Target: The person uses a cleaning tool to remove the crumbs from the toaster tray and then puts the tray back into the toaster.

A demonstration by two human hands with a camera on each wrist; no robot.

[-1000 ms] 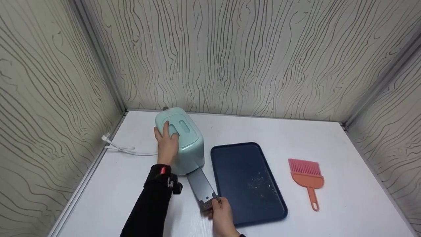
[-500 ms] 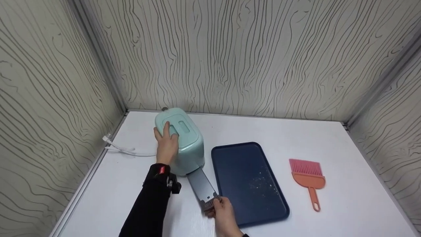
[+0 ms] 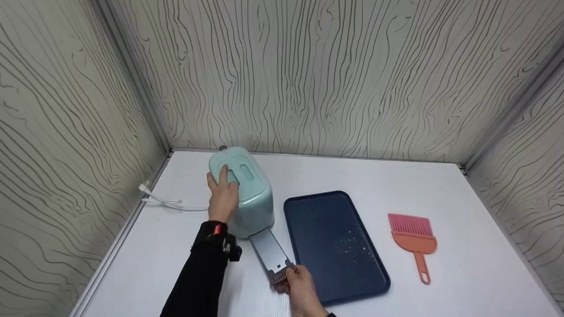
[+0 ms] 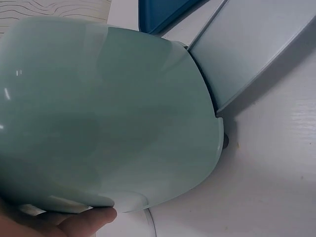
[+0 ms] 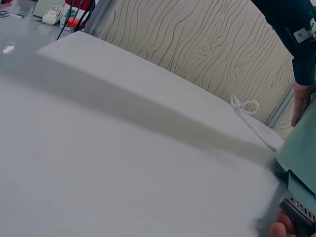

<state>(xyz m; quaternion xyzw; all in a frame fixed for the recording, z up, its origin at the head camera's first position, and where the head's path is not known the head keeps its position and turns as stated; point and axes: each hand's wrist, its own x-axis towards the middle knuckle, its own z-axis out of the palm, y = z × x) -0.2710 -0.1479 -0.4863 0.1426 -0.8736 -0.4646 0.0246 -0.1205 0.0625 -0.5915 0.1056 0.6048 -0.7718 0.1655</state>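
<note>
A mint-green toaster [image 3: 260, 207] with a lid on top stands on the white table, its plug end towards the left wall. My left hand [image 3: 224, 198] rests on its top and left edge, fingers spread over the lid. In the left wrist view a fingertip [image 4: 91, 220] touches the toaster's side [image 4: 108, 113]. A metal crumb tray [image 3: 269, 251] sticks far out of the toaster's near end, its inner part hidden inside. My right hand [image 3: 301, 288] pinches the tray's grey ribbed handle [image 3: 279, 276], which also shows in the right wrist view as a ribbed handle [image 5: 297, 208].
A dark blue baking tray [image 3: 317, 229] with crumbs [image 3: 350, 246] on it lies right beside my right hand. Farther right lies an orange brush [image 3: 412, 240] with pink bristles. A white power cord [image 3: 169, 202] runs left from the toaster. Patterned panels [image 3: 308, 79] enclose the table.
</note>
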